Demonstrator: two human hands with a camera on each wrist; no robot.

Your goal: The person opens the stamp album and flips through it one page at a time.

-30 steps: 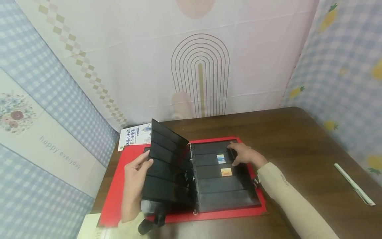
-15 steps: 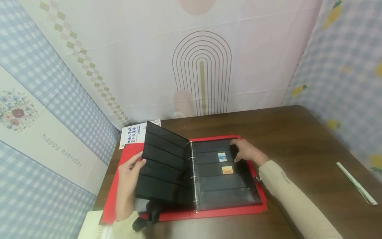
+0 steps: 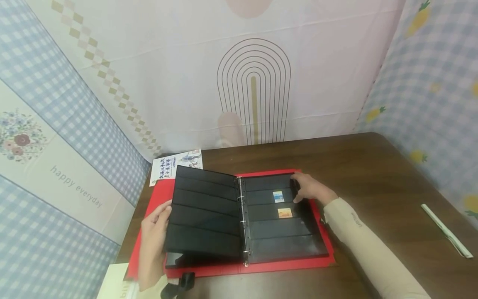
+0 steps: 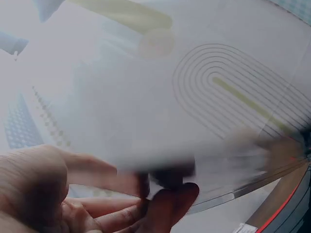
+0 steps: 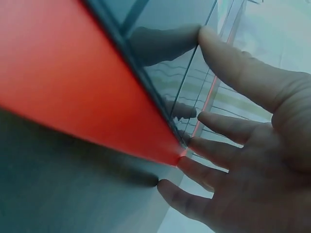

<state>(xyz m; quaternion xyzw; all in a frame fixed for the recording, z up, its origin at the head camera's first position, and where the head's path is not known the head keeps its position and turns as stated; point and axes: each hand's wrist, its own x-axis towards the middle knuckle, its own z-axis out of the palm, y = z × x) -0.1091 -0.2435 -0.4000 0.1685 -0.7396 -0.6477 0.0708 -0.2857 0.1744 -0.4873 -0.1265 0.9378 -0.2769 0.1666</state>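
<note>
A red ring binder lies spread on the table, holding black pocketed stamp pages on metal rings. My left hand pinches the outer edge of a black stamp page, which tilts low over the left side. On the right-hand stamp page two stamps show, a blue and white one and an orange one. My right hand rests at that page's upper right edge, fingers spread. In the right wrist view the thumb touches the glossy page and the fingertips reach its corner.
A white printed card sticks out behind the binder at the back left. At the front left lies a cream-coloured item. A slim pale green and white strip lies far right on the wooden table. Patterned cloth hangs behind.
The left hand has swung the black page leftward and down, so it now tilts lower over the left side. The right hand has stayed at the right page's edge.
</note>
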